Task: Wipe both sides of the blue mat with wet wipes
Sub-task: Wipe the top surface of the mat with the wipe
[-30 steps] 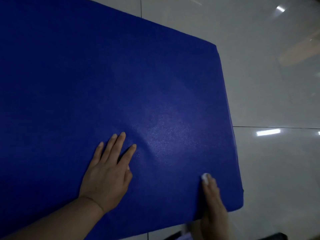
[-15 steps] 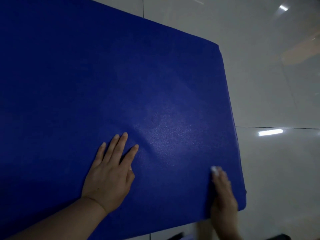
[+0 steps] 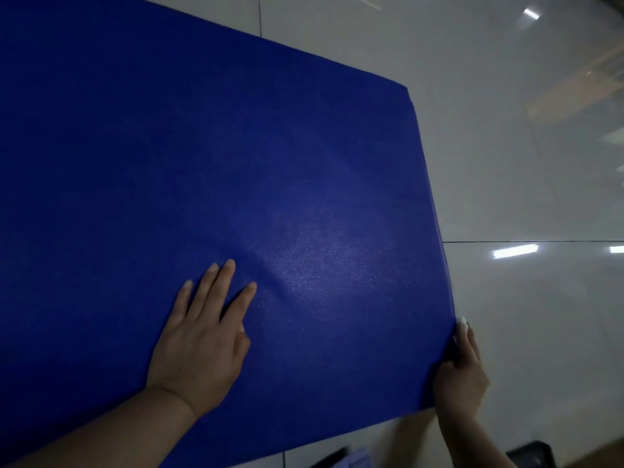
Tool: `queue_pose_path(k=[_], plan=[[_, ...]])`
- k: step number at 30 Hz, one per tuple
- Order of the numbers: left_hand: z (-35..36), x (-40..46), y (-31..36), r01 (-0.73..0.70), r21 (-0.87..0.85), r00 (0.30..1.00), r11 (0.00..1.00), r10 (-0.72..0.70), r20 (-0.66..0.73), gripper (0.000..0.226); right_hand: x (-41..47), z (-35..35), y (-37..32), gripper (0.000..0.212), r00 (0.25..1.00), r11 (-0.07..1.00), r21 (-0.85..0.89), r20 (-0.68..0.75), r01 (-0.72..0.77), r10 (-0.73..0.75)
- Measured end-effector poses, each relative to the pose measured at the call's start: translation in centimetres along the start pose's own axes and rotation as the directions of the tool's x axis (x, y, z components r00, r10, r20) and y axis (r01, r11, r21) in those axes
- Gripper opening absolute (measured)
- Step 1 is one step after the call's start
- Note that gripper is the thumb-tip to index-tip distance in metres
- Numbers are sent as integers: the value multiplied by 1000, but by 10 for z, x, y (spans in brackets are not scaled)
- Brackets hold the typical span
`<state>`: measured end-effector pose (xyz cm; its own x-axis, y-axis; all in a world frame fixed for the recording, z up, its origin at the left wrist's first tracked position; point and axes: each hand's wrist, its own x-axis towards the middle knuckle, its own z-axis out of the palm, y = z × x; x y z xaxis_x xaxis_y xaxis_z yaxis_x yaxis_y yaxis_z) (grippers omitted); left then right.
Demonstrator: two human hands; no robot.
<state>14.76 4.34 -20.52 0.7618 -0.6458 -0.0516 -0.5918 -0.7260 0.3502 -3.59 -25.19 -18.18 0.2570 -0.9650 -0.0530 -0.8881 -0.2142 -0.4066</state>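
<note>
at the very bottom of the view a dark object (image 3: 530, 454) and a pale bluish thing (image 3: 354, 458) are seen on the tiled floor (image 3: 523, 163); what they are cannot be told. just above them the near edge of the blue mat (image 3: 236, 146) is found, spread flat over the floor and filling most of the view. the left hand (image 3: 199, 342) is laid palm down on the mat near that edge, fingers straight and spread, nothing grasped; the sheet is pinned by its weight. the right hand (image 3: 461, 369) is placed at the mat's right edge close to the near corner, and a small white wad, judged to be the wet wipe (image 3: 463, 322), is pinched at its fingertips against the edge. whether the fingers are wrapped under the border cannot be told.

the step in hand is judged to be the wiping of the right border. it is done well if the pinning palm is kept flat and firm, since a slight ripple is seen just beyond the left fingertips and a thin sheet is likely to bunch when dragged. the wipe is best drawn along the edge away from the body in one even stroke, with light pressure. farther off, a broad stretch of mat up to the far right corner (image 3: 407, 92) is to be covered in overlapping passes. no damp trace can be made out there. the underside is judged not yet reached.
</note>
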Motion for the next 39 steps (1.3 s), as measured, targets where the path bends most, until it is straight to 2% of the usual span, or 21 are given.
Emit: queue_pose_path(k=[5,9,11,13,17,20,26,30,36,39], plan=[[-1,0,0,7,2,1000,1000,-7,11,54,-10,-1,0,74,998,998,-43,30,50,-48],[0,0,-1,10,-23,1000,1000,-9,7,56,-29,-3,13,74,985,984,-46,6,172,-172],[1,-1,-3,1,-40,1000,999,-1,5,59,-24,-3,14,71,989,989,-15,-27,147,-148],[1,0,-3,-2,-77,1000,997,1,-17,52,-9,-2,3,67,996,996,33,-27,84,-84],[-3,10,0,49,-182,996,982,-62,-70,48,18,8,-24,55,991,987,121,58,110,-118],[-12,37,8,20,-218,992,976,-47,-118,45,19,14,-20,53,990,987,99,33,130,-134],[-5,136,24,-42,-63,994,997,35,-101,45,21,24,-18,45,983,980,95,-71,174,-167],[9,141,19,-71,54,995,996,75,-65,53,23,27,-11,55,957,963,-19,-108,269,-269],[6,143,20,-78,52,995,996,81,-57,54,41,25,-26,69,905,900,-107,-5,422,-425],[6,144,19,-95,22,994,995,96,-49,54,65,34,-66,63,930,931,-2,49,364,-364]])
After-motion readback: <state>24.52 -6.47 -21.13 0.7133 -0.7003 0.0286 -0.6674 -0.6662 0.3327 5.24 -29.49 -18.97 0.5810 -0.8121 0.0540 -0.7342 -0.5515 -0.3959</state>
